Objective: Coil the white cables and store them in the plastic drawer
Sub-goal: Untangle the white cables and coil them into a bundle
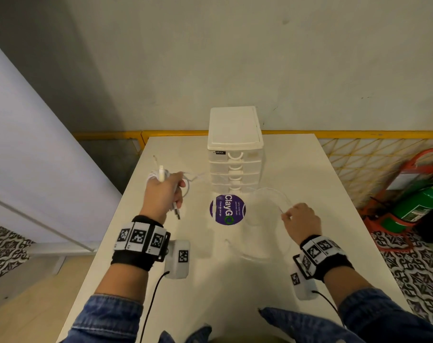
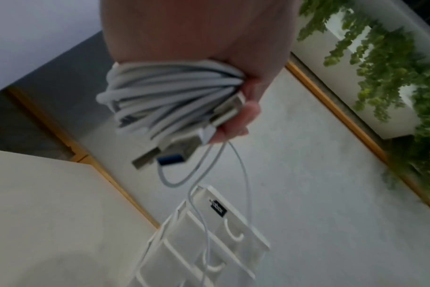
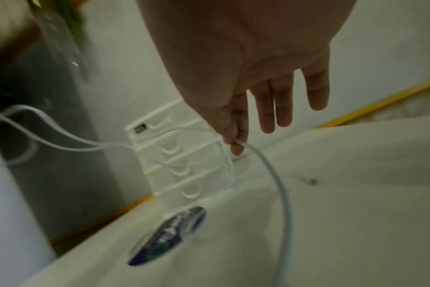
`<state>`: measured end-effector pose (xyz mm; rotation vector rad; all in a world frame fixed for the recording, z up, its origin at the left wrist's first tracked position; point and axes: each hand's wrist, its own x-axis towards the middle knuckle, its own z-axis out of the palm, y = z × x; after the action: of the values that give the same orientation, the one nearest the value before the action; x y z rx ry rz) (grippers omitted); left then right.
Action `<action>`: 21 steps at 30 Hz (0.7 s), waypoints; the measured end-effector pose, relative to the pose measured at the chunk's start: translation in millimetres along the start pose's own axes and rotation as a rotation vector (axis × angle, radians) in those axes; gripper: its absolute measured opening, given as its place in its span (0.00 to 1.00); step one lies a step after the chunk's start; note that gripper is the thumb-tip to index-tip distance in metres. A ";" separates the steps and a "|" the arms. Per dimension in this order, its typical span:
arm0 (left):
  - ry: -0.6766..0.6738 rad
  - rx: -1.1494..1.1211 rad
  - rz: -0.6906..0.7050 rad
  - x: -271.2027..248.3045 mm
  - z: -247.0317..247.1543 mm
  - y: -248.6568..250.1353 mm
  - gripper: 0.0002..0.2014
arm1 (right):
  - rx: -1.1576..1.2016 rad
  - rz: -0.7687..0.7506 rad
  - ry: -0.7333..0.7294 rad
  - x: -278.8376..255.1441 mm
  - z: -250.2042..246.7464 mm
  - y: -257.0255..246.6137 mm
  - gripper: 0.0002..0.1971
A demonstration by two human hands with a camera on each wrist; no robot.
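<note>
My left hand [image 1: 164, 191] grips a bundle of coiled white cables [image 2: 165, 99], with USB plugs [image 2: 165, 153] sticking out below the fingers. A loose white cable [image 3: 280, 190] runs from that bundle across the front of the plastic drawer unit [image 1: 235, 154] to my right hand [image 1: 298, 216]. The right hand [image 3: 236, 143] pinches this cable between thumb and forefinger, its other fingers straight. The rest of the cable [image 1: 267, 253] loops on the white table [image 1: 235, 280] near the front. All drawers look closed.
A round purple sticker [image 1: 227, 209] lies on the table in front of the drawer unit. A green fire extinguisher [image 1: 418, 206] in a red stand sits on the floor at the right. A yellow rail [image 1: 359, 133] runs behind the table.
</note>
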<state>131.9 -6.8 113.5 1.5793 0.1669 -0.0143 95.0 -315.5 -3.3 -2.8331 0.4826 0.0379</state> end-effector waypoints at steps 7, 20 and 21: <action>-0.094 0.047 -0.032 -4.3 3.9 -2.5 0.10 | 0.005 0.092 -0.101 -9.2 10.0 5.2 0.21; -0.600 0.138 -0.075 -23.4 27.7 -2.1 0.21 | 0.738 -0.709 -0.027 -41.9 -31.8 -107.7 0.13; -0.567 0.147 -0.068 -23.2 27.0 -1.7 0.21 | 0.730 -0.651 -0.052 -39.6 -28.4 -103.5 0.14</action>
<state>111.3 -35.9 114.0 1.6542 -0.2307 -0.5320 91.1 -216.2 53.3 -2.1259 -0.3862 -0.1570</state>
